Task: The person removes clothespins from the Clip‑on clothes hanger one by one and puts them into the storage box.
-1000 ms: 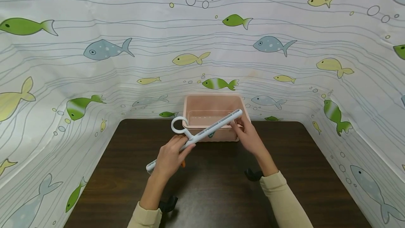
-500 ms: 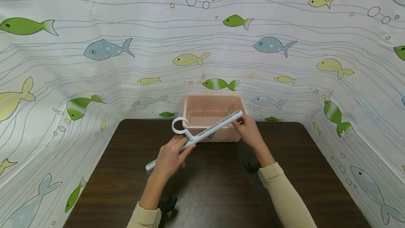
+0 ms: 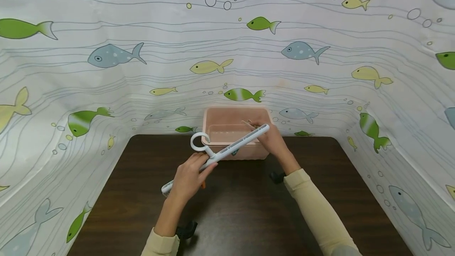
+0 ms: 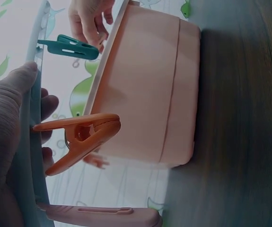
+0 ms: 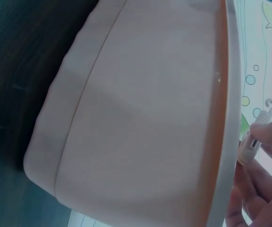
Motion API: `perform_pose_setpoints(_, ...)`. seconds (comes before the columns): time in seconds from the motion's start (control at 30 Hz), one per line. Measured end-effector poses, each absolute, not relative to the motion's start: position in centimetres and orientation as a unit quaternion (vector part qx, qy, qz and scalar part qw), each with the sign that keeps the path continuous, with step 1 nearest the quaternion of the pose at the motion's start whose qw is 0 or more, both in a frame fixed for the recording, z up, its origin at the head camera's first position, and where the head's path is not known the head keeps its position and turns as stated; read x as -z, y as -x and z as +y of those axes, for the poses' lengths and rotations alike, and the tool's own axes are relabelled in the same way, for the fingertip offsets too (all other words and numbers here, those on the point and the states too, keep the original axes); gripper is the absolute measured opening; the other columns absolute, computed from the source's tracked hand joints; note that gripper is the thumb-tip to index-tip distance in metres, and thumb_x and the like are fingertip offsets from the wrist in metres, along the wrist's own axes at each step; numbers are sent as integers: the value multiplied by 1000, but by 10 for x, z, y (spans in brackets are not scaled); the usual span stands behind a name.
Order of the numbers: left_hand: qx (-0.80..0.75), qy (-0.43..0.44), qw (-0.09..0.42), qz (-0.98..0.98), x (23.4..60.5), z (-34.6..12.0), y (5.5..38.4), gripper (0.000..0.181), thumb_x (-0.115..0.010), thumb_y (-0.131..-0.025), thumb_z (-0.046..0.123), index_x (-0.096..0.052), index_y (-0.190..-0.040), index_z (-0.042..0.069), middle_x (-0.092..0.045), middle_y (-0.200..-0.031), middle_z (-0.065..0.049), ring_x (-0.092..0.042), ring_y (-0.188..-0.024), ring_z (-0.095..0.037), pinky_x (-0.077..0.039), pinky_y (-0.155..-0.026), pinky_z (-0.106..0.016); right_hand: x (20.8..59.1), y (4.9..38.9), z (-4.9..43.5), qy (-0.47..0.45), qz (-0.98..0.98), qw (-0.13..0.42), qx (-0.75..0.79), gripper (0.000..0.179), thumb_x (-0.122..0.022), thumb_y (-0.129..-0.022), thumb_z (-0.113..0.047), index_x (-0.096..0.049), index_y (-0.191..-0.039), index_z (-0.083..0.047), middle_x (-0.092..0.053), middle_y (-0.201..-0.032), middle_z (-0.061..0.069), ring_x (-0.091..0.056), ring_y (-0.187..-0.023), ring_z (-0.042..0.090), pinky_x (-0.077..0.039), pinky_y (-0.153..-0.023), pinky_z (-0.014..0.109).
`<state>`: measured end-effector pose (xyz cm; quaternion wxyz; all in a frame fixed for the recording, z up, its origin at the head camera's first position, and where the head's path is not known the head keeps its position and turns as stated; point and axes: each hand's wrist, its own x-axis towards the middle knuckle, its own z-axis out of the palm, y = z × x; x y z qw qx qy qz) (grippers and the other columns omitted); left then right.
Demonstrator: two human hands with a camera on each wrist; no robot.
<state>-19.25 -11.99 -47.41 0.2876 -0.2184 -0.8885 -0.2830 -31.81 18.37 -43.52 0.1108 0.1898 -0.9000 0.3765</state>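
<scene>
L hand (image 3: 187, 175) has the hanger (image 3: 231, 150), fingers curled round its pale blue bar, thumb along the near side. Bar's on a slant, low end at L, high end at R, held up above the table (image 3: 249, 216). Ring hook (image 3: 192, 141) sticks up just past the L fingers, a gap in its loop. 3 clips on the bar in the L wrist view: a teal clip (image 4: 89, 52) up by the high end, an orange clip (image 4: 100, 130) by the L fingers, a pink clip (image 4: 102, 215) further down, partly cut off by the frame edge.

Over to the R hand (image 3: 271, 139): it's at the R side of the pink bin (image 3: 252, 154), behind the bar's high end. Thumb and fingers pinch a pale clip (image 5: 249, 146) w/ a tiny hook at 1 end, just beyond the bin's rim in the R wrist view. Can't tell if the R fingers touch the rim.

Bin's upright at the back of the table, near the fish-print backdrop (image 3: 170, 42). 2 cream sleeves (image 3: 320, 216), 1 per arm, plus 2 black wrist mounts (image 3: 187, 230), 1 under each wrist.
</scene>
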Motion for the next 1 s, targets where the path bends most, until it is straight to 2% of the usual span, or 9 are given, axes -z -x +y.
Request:
perform_pose_setpoints(0.23, 284, 218, 283, -890, 473, -121, 193, 20, -82, -97, 30, -73, -107, 15, -74, -102, 0, -70, -96, -20, -59, -70, -40, 434, 325, 175, -175, -916, 104, -346, 32, -67, -108, -29, -74, -135, -12, -75, -128, 15, -72, -109, 37, -59, -90, 56)
perform_pose_setpoints(0.43, 285, 219, 284, -889, 473, -121, 193, 20, -82, -97, 30, -73, -108, 15, -75, -103, 0, -69, -95, -19, -59, -69, -40, 433, 329, 170, -177, -914, 92, -354, 30, -67, -108, -28, -75, -131, -12, -74, -125, 13, -68, -109, 33, -57, -93, 54)
perform_pose_setpoints(0.67, 290, 211, 286, -889, 472, -122, 194, 20, -84, -96, 28, -74, -109, 16, -76, -104, 0, -70, -97, -19, -60, -71, -41, 432, 329, 170, -172, -920, 65, -346, 26, -68, -105, -20, -75, -126, -5, -76, -127, 15, -69, -119, 36, -57, -100, 54)
perform_pose_setpoints(0.77, 291, 209, 284, -889, 472, -122, 194, 20, -83, -96, 28, -74, -109, 16, -76, -104, 0, -70, -97, -19, -60, -71, -41, 431, 328, 171, -175, -922, 63, -339, 24, -69, -104, -18, -75, -123, -4, -76, -124, 16, -70, -115, 36, -58, -97, 53)
perform_pose_setpoints(1.0, 292, 206, 279, -891, 474, -121, 194, 21, -83, -96, 29, -75, -111, 16, -77, -107, -1, -71, -99, -20, -60, -72, -41, 429, 323, 170, -163, -919, 61, -355, 29, -64, -109, -28, -75, -123, -5, -76, -119, 14, -70, -106, 32, -58, -92, 52)
